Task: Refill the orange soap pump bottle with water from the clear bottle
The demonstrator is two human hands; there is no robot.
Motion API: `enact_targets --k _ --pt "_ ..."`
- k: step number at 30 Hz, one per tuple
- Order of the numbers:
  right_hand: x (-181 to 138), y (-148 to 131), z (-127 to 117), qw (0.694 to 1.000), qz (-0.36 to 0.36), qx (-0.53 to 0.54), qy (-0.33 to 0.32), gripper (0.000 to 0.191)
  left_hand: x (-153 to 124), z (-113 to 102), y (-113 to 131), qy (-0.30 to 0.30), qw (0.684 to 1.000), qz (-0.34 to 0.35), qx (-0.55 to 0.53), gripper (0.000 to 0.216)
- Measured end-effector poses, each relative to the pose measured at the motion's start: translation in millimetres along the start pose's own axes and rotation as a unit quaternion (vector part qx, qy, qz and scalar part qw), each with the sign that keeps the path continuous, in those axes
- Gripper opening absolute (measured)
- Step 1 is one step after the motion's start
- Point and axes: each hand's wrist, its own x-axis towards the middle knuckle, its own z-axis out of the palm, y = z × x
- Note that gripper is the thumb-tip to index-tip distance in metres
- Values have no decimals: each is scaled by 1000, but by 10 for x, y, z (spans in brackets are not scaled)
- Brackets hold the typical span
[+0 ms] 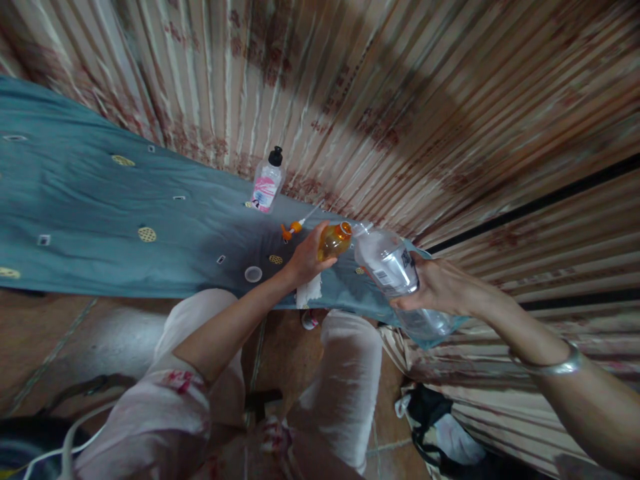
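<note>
My left hand is wrapped round a small amber bottle, whose open mouth points up and right. In my right hand is a large clear plastic bottle, tilted so that its neck meets or nearly meets the amber bottle's mouth; I cannot tell if they touch. An orange pump top with a thin tube lies on the blue-green cloth just beyond my left hand. Below that hand hangs a piece of white tissue at the cloth's edge.
Behind the cloth stands a clear bottle with a black cap and pink label. A small round clear lid lies left of my forearm. Pleated curtains close off the back and right. Dark and white fabric lies on the tiled floor.
</note>
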Motion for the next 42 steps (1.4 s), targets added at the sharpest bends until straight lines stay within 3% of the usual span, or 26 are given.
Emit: enact_targets --k 9,17,22,27,36,42 --pt "-16 -10 21 1000 2 15 1 50 -3 5 -14 1 1000 8 14 86" --pt "19 55 116 999 12 6 32 74 4 -20 -6 0 1000 9 -11 90" --pt "47 86 233 999 9 13 50 65 4 -55 31 -13 1000 9 -26 108" --pt "32 38 273 996 25 47 66 66 0 -65 50 -21 998 20 -50 115" --pt "6 76 336 991 8 81 110 60 -29 -52 -15 -7 999 6 -45 116" --pt "5 -46 330 990 28 101 91 65 -11 -60 -31 -4 999 31 -14 113"
